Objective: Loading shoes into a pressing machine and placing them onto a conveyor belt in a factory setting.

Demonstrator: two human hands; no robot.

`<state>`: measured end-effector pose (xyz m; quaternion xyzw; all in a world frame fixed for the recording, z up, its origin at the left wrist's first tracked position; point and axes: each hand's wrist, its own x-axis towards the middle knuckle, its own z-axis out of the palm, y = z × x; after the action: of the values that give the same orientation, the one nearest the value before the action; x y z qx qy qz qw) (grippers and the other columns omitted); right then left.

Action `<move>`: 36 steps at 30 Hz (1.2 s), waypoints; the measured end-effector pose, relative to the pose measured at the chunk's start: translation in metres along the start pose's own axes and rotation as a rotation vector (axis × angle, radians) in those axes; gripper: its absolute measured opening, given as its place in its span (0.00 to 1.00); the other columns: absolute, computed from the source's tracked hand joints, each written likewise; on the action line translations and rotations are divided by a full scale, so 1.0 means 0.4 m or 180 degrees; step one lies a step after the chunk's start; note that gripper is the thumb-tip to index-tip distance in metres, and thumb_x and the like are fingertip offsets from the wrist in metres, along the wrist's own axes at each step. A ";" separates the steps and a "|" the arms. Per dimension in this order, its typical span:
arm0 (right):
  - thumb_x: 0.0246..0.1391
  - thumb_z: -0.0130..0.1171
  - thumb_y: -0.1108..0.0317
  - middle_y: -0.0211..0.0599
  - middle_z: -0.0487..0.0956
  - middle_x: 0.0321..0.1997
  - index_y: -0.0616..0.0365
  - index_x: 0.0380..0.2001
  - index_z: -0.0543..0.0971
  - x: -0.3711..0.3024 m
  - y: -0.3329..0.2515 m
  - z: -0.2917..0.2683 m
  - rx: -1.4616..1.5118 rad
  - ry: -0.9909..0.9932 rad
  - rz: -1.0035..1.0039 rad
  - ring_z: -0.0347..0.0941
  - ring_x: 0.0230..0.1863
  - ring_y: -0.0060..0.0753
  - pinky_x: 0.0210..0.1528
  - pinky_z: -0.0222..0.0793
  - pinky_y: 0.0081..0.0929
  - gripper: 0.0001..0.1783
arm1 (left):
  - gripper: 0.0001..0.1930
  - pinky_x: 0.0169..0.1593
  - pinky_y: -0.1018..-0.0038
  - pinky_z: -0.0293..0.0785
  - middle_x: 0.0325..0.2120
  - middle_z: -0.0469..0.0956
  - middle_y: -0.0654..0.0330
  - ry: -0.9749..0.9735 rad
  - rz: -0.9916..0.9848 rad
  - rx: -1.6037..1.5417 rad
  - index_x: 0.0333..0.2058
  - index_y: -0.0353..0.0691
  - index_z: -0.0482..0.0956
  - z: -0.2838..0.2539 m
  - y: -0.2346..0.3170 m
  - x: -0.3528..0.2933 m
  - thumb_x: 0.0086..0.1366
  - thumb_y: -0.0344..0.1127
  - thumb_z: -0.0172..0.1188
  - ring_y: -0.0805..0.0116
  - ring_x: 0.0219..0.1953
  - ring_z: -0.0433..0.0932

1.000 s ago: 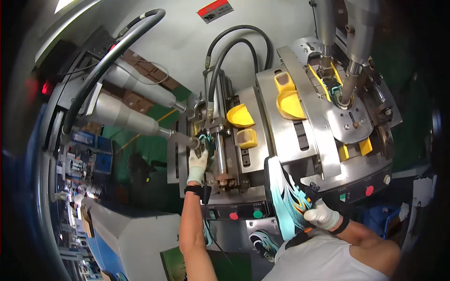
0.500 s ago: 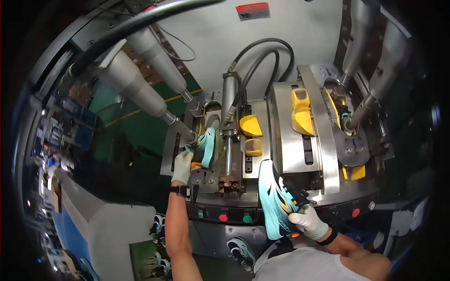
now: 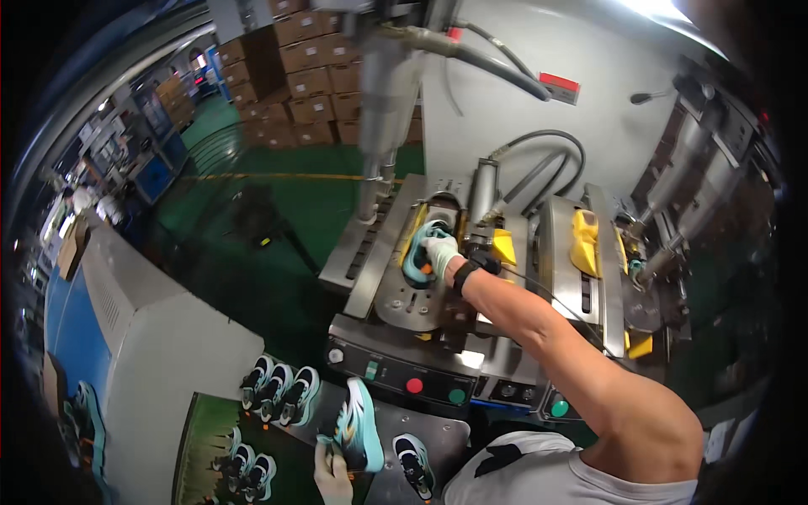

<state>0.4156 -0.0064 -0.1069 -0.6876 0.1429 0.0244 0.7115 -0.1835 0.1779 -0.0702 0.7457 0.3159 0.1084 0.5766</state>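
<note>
My gloved right hand (image 3: 441, 251) reaches across to the left station of the press and grips a teal and black sports shoe (image 3: 416, 263), which sits in the metal cradle (image 3: 406, 308) between side pads. The fingers close over the shoe's upper; part of it is hidden behind them. Low in the view, my gloved left hand (image 3: 333, 478) holds another teal and white sports shoe (image 3: 362, 429) by its heel end, toe up and sole turned to the right. This shoe is over the metal shelf (image 3: 391, 421) in front of the machine.
Several finished-looking shoes (image 3: 282, 392) stand on the shelf at left, and a single shoe (image 3: 413, 465) lies at right. Coloured buttons (image 3: 414, 385) line the front panel. Yellow pads (image 3: 586, 244) and a metal cylinder (image 3: 484, 189) stand right of the cradle. Stacked cartons (image 3: 311, 76) are behind.
The view has turned left. My right hand has brought its shoe into the left cradle. My left hand has left the cradle and now holds a shoe low over the shelf.
</note>
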 end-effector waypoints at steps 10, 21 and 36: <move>0.61 0.57 0.55 0.48 0.89 0.52 0.57 0.46 0.90 0.128 0.194 0.226 -0.4682 -0.0975 -0.1407 0.87 0.51 0.53 0.51 0.81 0.43 0.21 | 0.32 0.66 0.58 0.74 0.63 0.78 0.35 0.1060 -0.1208 0.0899 0.76 0.30 0.60 0.081 -0.368 -0.466 0.82 0.40 0.55 0.42 0.64 0.79; 0.70 0.63 0.58 0.48 0.82 0.61 0.71 0.66 0.75 -0.284 0.021 -0.038 -0.0922 -0.2053 -0.1284 0.78 0.58 0.44 0.63 0.73 0.39 0.31 | 0.43 0.72 0.53 0.67 0.65 0.67 0.34 0.1427 -0.0934 0.0782 0.74 0.28 0.57 0.258 -0.701 -0.469 0.68 0.39 0.69 0.34 0.68 0.70; 0.57 0.74 0.42 0.67 0.54 0.84 0.67 0.80 0.56 -1.151 0.659 -0.421 -0.3827 -0.2597 -0.1640 0.43 0.86 0.70 0.83 0.42 0.67 0.61 | 0.51 0.76 0.46 0.62 0.72 0.61 0.30 0.0519 -0.0740 0.0560 0.75 0.29 0.56 0.161 -0.713 -0.368 0.60 0.40 0.73 0.30 0.74 0.62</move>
<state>-0.1148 -0.0840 -0.2562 -0.9042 -0.3332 0.1829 0.1950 -0.3625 0.0777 -0.3251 0.7404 0.4541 0.0731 0.4901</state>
